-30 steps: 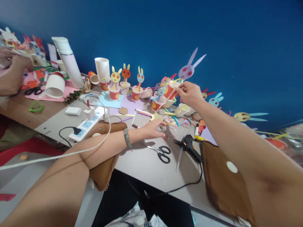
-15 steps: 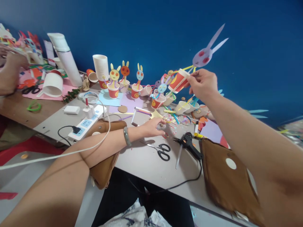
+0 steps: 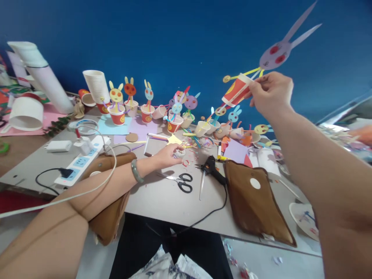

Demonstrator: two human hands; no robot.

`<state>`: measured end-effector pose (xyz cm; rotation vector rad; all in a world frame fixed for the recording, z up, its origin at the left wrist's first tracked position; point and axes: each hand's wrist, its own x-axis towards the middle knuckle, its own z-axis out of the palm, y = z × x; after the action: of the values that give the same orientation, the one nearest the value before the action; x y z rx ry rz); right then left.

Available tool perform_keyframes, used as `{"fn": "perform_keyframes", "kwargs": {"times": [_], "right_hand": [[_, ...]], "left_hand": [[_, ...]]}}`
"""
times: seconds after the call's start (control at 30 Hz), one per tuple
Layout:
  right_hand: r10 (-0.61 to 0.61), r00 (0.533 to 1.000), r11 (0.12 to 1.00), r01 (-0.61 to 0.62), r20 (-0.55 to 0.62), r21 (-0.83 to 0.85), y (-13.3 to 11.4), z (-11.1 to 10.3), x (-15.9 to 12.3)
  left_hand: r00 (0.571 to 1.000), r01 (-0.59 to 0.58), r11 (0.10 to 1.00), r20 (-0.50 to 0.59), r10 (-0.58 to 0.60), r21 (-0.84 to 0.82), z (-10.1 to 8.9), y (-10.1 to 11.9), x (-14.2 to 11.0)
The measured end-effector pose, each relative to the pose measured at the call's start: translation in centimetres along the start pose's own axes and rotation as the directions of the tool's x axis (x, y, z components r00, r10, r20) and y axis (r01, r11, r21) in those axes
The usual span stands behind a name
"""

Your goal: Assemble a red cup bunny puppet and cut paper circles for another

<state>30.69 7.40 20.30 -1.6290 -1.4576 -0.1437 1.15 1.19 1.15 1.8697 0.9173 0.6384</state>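
High against the blue wall, my right hand [image 3: 271, 93] pinches the rim of a tilted red-and-white paper cup [image 3: 237, 90]. A purple paper rabbit head [image 3: 275, 56] with long ears and red eyes rises from that cup on strips, with a yellow arm and round tag at one side. Down on the table, my left hand [image 3: 168, 155] has its fingers closed around a small pale roll [image 3: 179, 153] that looks like tape. Black-handled scissors [image 3: 185, 183] lie just nearer to me. Paper scraps and a yellow paper star [image 3: 174, 139] are close by the left fingers.
Several rabbit cups [image 3: 117, 114] line the wall beside stacked paper cups [image 3: 95, 86] and a white thermos [image 3: 43, 75]. A glue gun [image 3: 211, 168] with its cord lies by a brown pouch [image 3: 255, 201]. The power strip [image 3: 84, 159] and white cable cross my left side.
The view has swung right, bringing more cups and a paper plate into sight. My right hand has carried the rabbit cup rightward along the wall; my left hand stays on the roll.
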Motion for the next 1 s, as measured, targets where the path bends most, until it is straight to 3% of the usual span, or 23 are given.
{"fn": "perform_keyframes", "kwargs": {"times": [0.33,0.57,0.83,1.0], "right_hand": [[0.022,1.000,1.000,-0.022,-0.009,0.005,3.4,-2.2,-1.8],[0.025,0.999,0.999,-0.023,-0.038,0.046,3.2,-2.4,-2.6],[-0.037,0.999,0.989,0.034,0.020,0.143,0.0,0.5,-2.5],[-0.048,0.996,0.982,0.034,0.074,0.188,-1.5,2.8,-3.3]], "left_hand": [[0.999,-0.032,0.999,-0.008,0.032,-0.043,0.8,-2.4,0.8],[0.999,-0.009,0.998,-0.037,0.007,-0.055,0.7,-1.8,0.5],[1.000,0.007,1.000,0.002,-0.007,-0.028,-0.1,0.2,-0.2],[1.000,-0.012,0.999,0.000,0.012,-0.042,-0.2,0.0,-0.2]]}}
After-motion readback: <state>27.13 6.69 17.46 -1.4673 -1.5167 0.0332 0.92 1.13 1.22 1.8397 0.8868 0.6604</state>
